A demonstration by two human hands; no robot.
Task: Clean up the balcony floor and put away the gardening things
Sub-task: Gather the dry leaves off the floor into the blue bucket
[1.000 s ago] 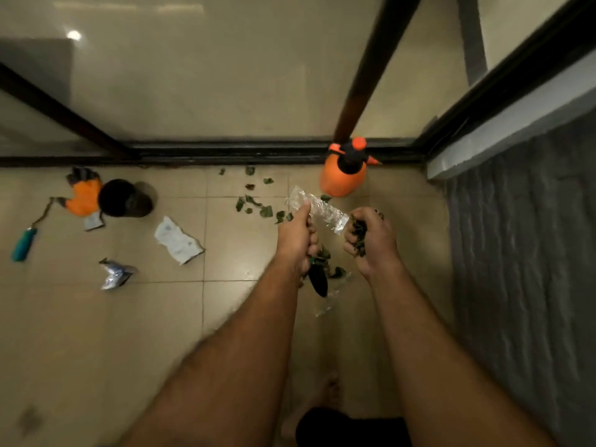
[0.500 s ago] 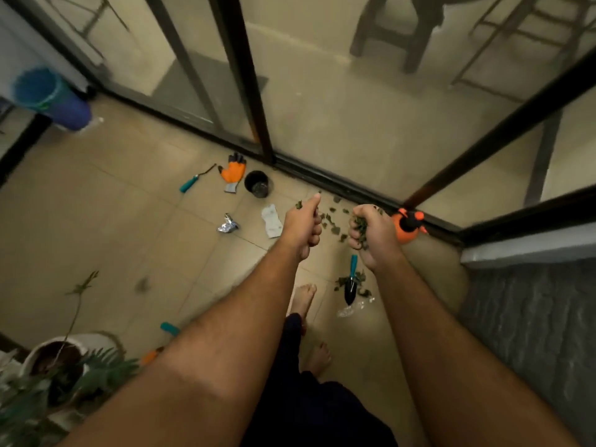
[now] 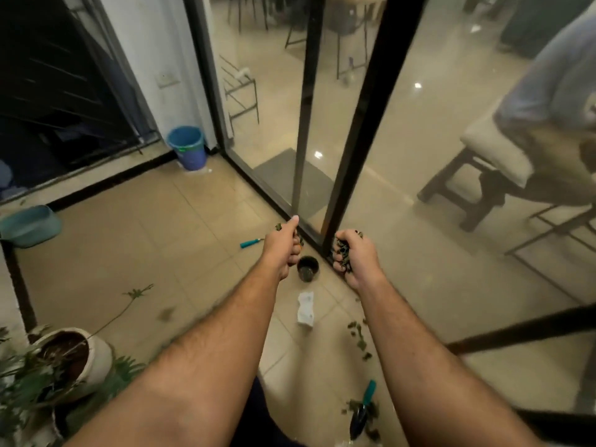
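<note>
Both hands are held out over the tiled balcony floor (image 3: 129,250), apart from each other: the left hand (image 3: 283,250) is curled round a few green leaf bits with its thumb up, and the right hand (image 3: 353,256) is clenched on a fuller clump of leaves (image 3: 342,250). More loose leaves (image 3: 358,337) lie on the floor by the glass door, with a white paper scrap (image 3: 305,308), a small black pot (image 3: 308,268) and a teal-handled trowel (image 3: 362,409). A blue bucket (image 3: 187,146) stands in the far corner.

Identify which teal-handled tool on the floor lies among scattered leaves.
The trowel at the bottom right, near the right forearm, with leaves around its dark blade. The other teal-handled tool, left of the left hand, lies on bare tile.
</note>
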